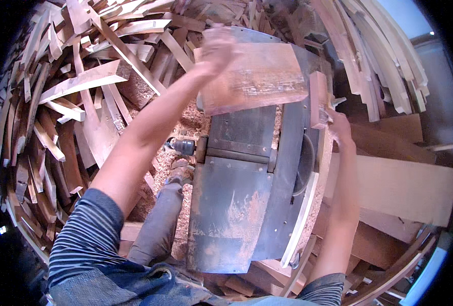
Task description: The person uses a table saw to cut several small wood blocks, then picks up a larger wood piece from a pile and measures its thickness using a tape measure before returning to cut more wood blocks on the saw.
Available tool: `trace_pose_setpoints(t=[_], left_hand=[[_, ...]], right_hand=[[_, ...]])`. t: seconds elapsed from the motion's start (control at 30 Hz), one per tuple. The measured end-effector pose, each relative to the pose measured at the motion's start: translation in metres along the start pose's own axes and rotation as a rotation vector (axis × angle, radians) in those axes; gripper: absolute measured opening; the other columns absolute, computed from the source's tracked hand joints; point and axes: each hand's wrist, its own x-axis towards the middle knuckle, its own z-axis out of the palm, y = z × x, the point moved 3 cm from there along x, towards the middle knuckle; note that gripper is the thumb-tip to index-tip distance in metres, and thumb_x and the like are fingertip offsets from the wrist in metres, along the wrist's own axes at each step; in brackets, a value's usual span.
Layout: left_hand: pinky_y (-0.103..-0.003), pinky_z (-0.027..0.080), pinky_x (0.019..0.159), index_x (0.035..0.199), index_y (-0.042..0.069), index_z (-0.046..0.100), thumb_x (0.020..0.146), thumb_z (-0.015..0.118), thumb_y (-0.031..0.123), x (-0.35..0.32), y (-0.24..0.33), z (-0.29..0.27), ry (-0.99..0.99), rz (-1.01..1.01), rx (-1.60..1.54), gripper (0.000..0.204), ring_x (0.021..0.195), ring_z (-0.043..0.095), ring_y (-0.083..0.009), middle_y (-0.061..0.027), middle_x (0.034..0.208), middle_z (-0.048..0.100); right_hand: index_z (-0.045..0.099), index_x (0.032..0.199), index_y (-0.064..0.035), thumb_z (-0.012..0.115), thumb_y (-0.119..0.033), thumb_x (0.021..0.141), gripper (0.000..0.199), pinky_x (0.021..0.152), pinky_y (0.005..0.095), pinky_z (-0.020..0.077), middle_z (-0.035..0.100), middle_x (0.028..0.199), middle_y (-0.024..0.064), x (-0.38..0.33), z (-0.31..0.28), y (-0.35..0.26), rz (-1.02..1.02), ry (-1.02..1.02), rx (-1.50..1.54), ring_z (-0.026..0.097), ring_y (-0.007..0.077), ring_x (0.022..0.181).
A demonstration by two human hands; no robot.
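Observation:
A wide reddish-brown board with a rough, pale-streaked near edge lies across the far part of a jointer's dark metal bed. My left hand is at the board's far left corner; motion smears its fingers, so I cannot tell how they are placed. My right hand is on the right side of the machine, its fingers closed against the lower end of a small upright wooden block. The cutter slot crosses the bed between my forearms, nearer to me than the board.
Loose offcuts are heaped along the left. Sawdust lies beside the bed, near a dark round fitting. Long planks lean at the far right. Wide pale boards are stacked by my right forearm. My leg is close to the machine.

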Motion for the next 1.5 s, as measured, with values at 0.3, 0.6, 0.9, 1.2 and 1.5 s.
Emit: trace_pose_setpoints(t=[0.3, 0.6, 0.9, 1.2, 1.5], left_hand=[[-0.042, 0.051, 0.096, 0.135, 0.002, 0.06, 0.082, 0.083, 0.056, -0.099, -0.049, -0.006, -0.633, -0.927, -1.393, 0.079, 0.118, 0.063, -0.0248, -0.0142, 0.125, 0.066], [-0.041, 0.047, 0.102, 0.133, 0.005, 0.063, 0.082, 0.085, 0.037, -0.102, -0.036, -0.034, -0.452, -1.102, -1.675, 0.064, 0.116, 0.064, -0.0236, -0.0098, 0.122, 0.069], [-0.039, 0.051, 0.104, 0.14, -0.001, 0.052, 0.087, 0.078, 0.029, -0.253, -0.012, -0.17, -0.24, -1.01, -1.849, 0.066, 0.119, 0.063, -0.0245, -0.0126, 0.13, 0.063], [-0.039, 0.055, 0.1, 0.134, -0.005, 0.058, 0.086, 0.076, 0.028, -0.434, 0.099, -0.287, -0.474, -1.038, -1.805, 0.061, 0.109, 0.069, -0.0263, -0.0142, 0.121, 0.069], [-0.041, 0.062, 0.081, 0.122, 0.001, 0.065, 0.085, 0.077, 0.026, -0.479, 0.196, -0.271, -0.78, -0.945, -1.62, 0.046, 0.091, 0.073, -0.0247, -0.0107, 0.105, 0.072]], right_hand=[[0.068, 0.124, -0.005, 0.083, -0.036, 0.073, 0.061, 0.097, 0.0474, 0.0541, 0.072, 0.121, 0.0235, 0.054, -0.024, -0.053, 0.301, 0.117, 0.031, 0.069, 0.0407, 0.114], [0.07, 0.116, -0.0015, 0.08, -0.028, 0.08, 0.046, 0.078, 0.0365, 0.0569, 0.076, 0.1, 0.0152, -0.138, -0.188, -0.104, 0.163, 0.312, 0.27, 0.073, 0.0247, 0.089], [0.071, 0.104, -0.0064, 0.08, -0.012, 0.073, 0.032, 0.08, 0.0388, 0.0558, 0.07, 0.096, 0.0114, -0.476, 0.027, -0.268, 0.275, 0.264, 0.847, 0.069, 0.0281, 0.088], [0.067, 0.121, -0.0003, 0.077, -0.03, 0.092, 0.042, 0.088, 0.0468, 0.0543, 0.069, 0.107, 0.0185, -0.599, 0.137, -0.334, 0.364, 0.311, 0.921, 0.067, 0.0368, 0.099], [0.059, 0.117, -0.0053, 0.066, -0.05, 0.1, 0.049, 0.082, 0.045, 0.0611, 0.066, 0.104, 0.014, -0.618, 0.157, -0.237, 1.026, 0.173, 2.388, 0.066, 0.0272, 0.089]])
